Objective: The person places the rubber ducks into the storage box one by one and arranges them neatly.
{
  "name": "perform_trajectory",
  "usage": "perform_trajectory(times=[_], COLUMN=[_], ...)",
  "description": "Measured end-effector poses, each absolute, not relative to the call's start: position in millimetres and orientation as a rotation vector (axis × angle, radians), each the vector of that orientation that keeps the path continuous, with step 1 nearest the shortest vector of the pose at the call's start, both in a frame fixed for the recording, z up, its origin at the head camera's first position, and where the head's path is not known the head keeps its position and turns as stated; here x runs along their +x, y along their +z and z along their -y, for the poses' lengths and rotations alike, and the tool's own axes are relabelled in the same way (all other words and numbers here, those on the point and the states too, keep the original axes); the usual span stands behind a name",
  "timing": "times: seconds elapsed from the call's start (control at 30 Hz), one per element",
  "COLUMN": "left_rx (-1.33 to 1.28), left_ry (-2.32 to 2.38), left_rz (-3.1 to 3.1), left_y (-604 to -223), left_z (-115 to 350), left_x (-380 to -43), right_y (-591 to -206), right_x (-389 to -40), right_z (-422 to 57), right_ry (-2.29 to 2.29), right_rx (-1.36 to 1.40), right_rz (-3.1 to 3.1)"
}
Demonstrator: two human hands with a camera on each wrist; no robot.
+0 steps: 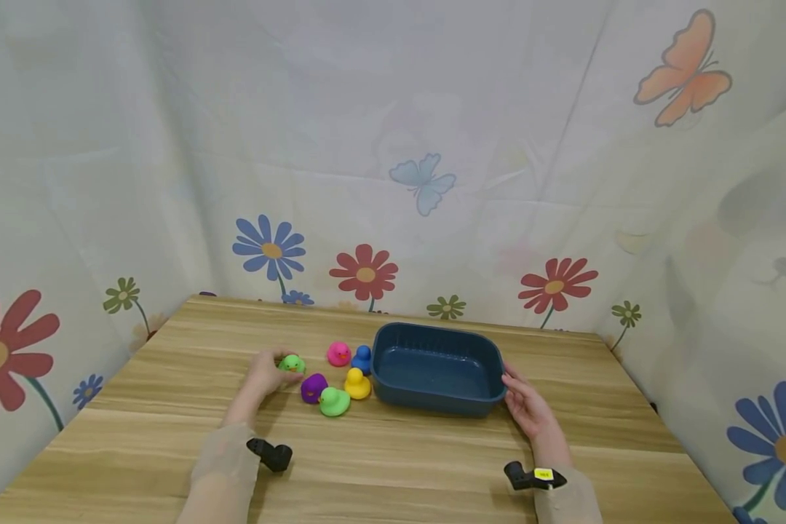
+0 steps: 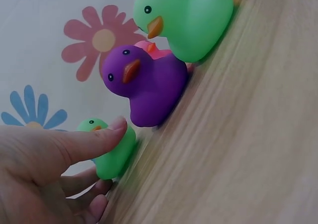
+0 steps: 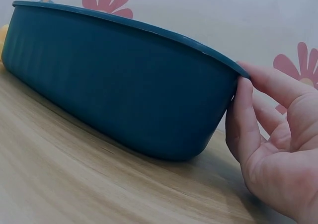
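Flowered backdrop (image 1: 340,109) behind, wood-grain table (image 1: 380,469) below, and it's six ducks in a ring! At ten o'clock, the outer green duck (image 1: 292,364) is caught between the thumb and fingers of the left hand (image 1: 266,375); those fingers are partly masked, so how firmly they squeeze, I can't tell. Pink duck (image 1: 338,354) at twelve, largely blocked in the left wrist view by the purple duck (image 1: 314,389), our eight o'clock. Near green duck (image 1: 334,402) at six, its crown cropped in that same view; yellow duck (image 1: 356,384) at four. Blue duck (image 1: 362,360) at two, right up beside the dark blue basin (image 1: 439,400), contact unclear. That basin sits at three o'clock from the ring: floor showing plain blue, near wall's inner face hidden. And the right hand (image 1: 529,409) pinches its right-end rim, with some fingertips out of sight!
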State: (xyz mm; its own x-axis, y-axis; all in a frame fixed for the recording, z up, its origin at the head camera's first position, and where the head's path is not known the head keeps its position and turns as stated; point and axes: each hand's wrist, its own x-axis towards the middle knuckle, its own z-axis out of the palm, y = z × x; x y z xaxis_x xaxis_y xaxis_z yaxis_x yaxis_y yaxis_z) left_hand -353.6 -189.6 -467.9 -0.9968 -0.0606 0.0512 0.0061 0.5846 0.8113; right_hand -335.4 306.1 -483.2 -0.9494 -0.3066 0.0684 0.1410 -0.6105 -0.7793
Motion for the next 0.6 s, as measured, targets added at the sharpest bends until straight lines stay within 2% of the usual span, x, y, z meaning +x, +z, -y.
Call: perform_trajectory(times=[0.6], left_rx=[0.076], left_ry=[-1.586], left_rz=[2.671], left_y=[-468.1], left_z=[195.9], left_x=[-353.6], right_y=[-481.4], right_x=[-330.7], right_z=[-304.4], right_ry=[-2.581], right_rx=[-0.316], right_rz=[-1.256])
